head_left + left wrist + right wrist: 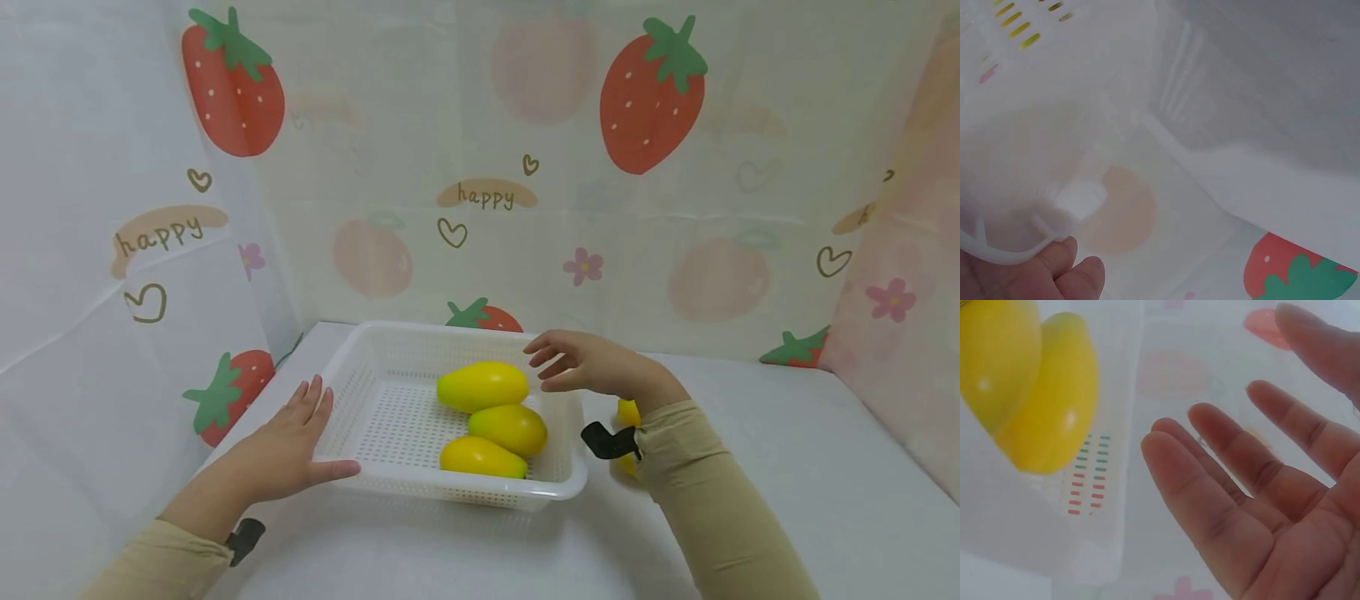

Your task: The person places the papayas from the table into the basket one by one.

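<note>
Head view: white perforated plastic basket [397,478] on desk [750,433]. Three green-tipped yellow fruits [483,387] lie inside, toward its right side, close together front to back. Left hand [288,442] at the basket's left front corner, fingers extended, thumb spread, touching the rim without grasping it. Right hand [588,364] above the right rim, fingers loosely bent and apart, palm bare in right wrist view, holding nothing. Further yellow objects [628,412] on desk right of basket, mostly hidden by right wrist.
</note>
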Action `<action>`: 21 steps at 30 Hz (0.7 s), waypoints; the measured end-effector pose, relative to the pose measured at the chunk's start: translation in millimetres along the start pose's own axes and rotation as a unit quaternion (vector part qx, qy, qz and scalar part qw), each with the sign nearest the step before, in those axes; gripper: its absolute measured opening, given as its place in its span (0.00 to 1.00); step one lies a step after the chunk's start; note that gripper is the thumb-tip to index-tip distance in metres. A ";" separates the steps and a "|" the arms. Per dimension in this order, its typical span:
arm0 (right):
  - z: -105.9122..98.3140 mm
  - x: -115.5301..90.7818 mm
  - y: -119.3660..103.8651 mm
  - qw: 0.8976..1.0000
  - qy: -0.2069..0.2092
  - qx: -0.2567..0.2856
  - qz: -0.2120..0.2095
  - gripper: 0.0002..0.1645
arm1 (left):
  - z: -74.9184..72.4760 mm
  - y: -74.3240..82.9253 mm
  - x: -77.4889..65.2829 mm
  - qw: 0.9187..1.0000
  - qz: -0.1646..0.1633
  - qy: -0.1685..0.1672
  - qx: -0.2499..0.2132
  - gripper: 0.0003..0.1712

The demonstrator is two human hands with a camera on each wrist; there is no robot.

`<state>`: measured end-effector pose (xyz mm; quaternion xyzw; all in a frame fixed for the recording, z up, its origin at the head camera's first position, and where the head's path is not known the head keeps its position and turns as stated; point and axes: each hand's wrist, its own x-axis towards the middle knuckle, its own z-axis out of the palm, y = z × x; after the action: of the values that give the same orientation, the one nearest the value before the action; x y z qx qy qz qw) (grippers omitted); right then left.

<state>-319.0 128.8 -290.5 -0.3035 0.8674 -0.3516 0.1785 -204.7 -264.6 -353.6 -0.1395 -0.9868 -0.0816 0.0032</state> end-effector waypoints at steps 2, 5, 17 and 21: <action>-4.0 -4.0 1.2 1.000 0.007 0.005 -0.006 0.27 | -0.3 0.1 0.2 1.000 0.002 0.001 0.000 0.69; -9.6 -11.3 4.3 1.000 0.014 0.016 -0.016 0.27 | -1.1 0.8 0.3 1.000 0.004 0.002 -0.002 0.69; -28.3 -49.4 29.4 0.998 0.057 0.016 -0.028 0.29 | -0.4 0.5 -0.2 1.000 0.002 -0.001 0.000 0.69; -33.2 -62.1 38.8 0.997 0.070 0.018 -0.033 0.29 | 0.0 0.4 0.3 1.000 0.005 0.001 0.003 0.69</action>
<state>-305.2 208.1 -289.6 -0.3028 0.8609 -0.3935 0.1111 -204.9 -264.2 -353.5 -0.1447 -0.9864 -0.0783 0.0050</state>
